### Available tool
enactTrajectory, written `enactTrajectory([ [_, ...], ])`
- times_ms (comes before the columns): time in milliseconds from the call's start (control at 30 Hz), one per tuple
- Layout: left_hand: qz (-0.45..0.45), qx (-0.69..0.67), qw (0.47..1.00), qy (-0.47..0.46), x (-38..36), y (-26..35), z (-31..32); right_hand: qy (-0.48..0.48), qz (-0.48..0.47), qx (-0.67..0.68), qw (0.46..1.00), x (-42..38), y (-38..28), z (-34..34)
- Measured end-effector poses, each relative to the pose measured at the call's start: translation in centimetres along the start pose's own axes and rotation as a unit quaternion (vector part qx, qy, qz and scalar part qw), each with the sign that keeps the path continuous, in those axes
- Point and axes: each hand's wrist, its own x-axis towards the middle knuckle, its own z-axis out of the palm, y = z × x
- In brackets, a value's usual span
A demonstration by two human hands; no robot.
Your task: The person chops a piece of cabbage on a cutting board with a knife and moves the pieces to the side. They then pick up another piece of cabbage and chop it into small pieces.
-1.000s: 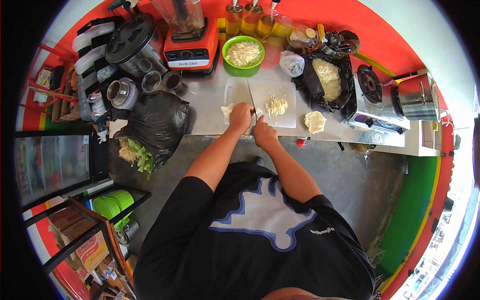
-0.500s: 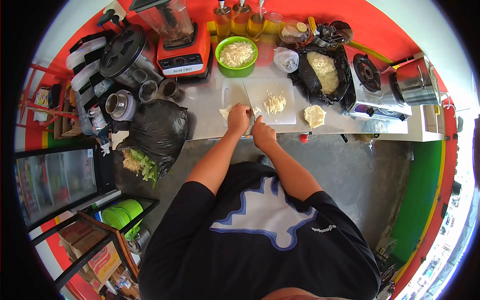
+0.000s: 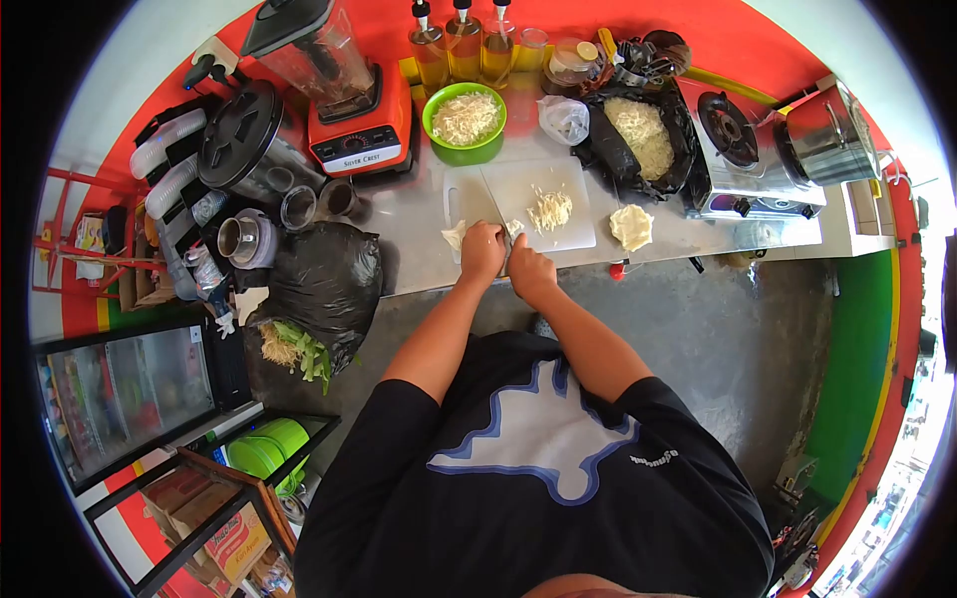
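On the steel counter lies a white cutting board [image 3: 573, 184]. My right hand [image 3: 531, 271] is closed around the handle of a knife [image 3: 506, 221], whose blade points away over the board. Just left of the blade, my left hand [image 3: 482, 251] has its fingers bent together at the board's near edge, pressing on a pale piece that they mostly hide. Another pale piece [image 3: 455, 235] rests left of that hand. Thin pale strips [image 3: 549, 209] form a small heap on the board's right half. A pale round piece [image 3: 631, 228] sits on the counter to the right.
Behind the board stand a green bowl of shreds [image 3: 467, 151] and a red blender [image 3: 361, 149]. A black bag of shreds [image 3: 640, 140] and a stove [image 3: 758, 199] are at the right. A large black bag [image 3: 324, 284] is at the left. Bottles [image 3: 464, 50] line the wall.
The view has shifted and turned slightly. Both hands remain at the board's near edge, with the knife still in my right hand and my left hand beside the blade.
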Motion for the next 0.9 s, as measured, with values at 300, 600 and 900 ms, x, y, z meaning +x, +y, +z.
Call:
enactTrajectory([
  [300,-0.066,0.002,0.997,-0.037,0.0,0.8,-0.4,-0.033,0.003,0.005,0.999,-1.0,-0.2,-0.5],
  [600,-0.074,0.000,0.997,-0.011,-0.2,0.5,-0.3,-0.019,-0.023,0.013,0.999,0.2,-0.2,-1.3],
  [900,-0.048,-0.013,0.998,-0.023,-1.1,0.6,-1.0,-0.012,-0.006,0.026,1.000,-0.5,-0.5,-0.8],
])
